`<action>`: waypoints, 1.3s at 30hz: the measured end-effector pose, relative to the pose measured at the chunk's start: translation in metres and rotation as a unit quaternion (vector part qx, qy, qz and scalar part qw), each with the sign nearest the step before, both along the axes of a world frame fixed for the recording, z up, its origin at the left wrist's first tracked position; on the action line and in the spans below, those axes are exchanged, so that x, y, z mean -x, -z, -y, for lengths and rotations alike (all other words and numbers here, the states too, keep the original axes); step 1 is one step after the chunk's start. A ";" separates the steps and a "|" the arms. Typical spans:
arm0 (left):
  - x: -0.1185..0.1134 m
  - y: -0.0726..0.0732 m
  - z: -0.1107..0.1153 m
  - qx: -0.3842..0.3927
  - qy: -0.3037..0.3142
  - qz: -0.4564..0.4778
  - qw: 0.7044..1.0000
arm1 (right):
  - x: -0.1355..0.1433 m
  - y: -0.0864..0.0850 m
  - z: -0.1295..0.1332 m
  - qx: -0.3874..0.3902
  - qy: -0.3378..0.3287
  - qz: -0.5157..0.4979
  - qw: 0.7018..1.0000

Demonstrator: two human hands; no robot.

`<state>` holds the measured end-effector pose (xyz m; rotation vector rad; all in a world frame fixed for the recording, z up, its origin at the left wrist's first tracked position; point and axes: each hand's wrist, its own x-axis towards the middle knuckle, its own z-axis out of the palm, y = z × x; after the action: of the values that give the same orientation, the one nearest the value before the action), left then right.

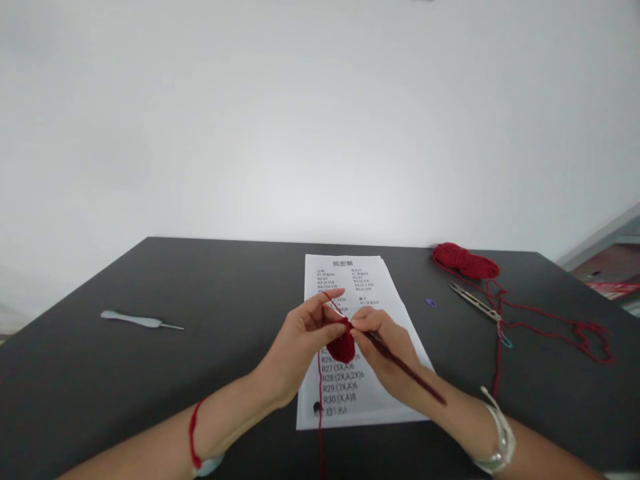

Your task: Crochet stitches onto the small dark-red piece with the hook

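Crochet, apparently mid-stitch, above a printed sheet (377,410) on the dark worktop (225,280), with fingers of the left hand (296,337) pinched on a small red piece (341,349), those of the right hand (393,341) closed around a brown hook (411,369), and a likely need next for taut yarn (321,393).

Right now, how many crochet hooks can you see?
2: a dark red hook in the right hand, and a pale grey hook on the table, at left.
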<state>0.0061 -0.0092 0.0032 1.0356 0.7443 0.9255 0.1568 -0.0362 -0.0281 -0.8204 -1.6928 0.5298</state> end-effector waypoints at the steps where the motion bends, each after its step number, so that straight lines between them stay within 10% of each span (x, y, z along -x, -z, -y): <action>1: -0.001 0.000 0.000 0.024 -0.002 0.019 1.000 | -0.001 0.001 0.000 -0.074 0.033 0.088 0.993; 6: 0.002 -0.006 -0.005 0.121 0.037 0.061 0.990 | -0.005 0.001 -0.001 -0.234 0.087 0.242 0.938; 10: 0.007 -0.009 -0.010 0.129 0.050 0.069 0.988 | -0.005 -0.003 -0.001 -0.057 -0.014 0.034 0.998; 14: 0.010 -0.009 -0.015 0.054 0.025 0.037 0.998 | -0.008 -0.005 -0.001 0.126 -0.079 -0.150 0.977; 30: 0.018 -0.014 -0.024 0.048 0.075 -0.003 0.996 | -0.026 -0.015 0.002 0.142 -0.067 -0.106 0.982; 39: 0.013 -0.013 -0.017 -0.074 0.034 -0.095 0.992 | -0.016 -0.021 -0.007 0.343 -0.204 -0.346 0.849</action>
<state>-0.0067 0.0074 0.0161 1.2857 0.8010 0.8410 0.1724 -0.0296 -0.0069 -0.6209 -0.9674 1.5848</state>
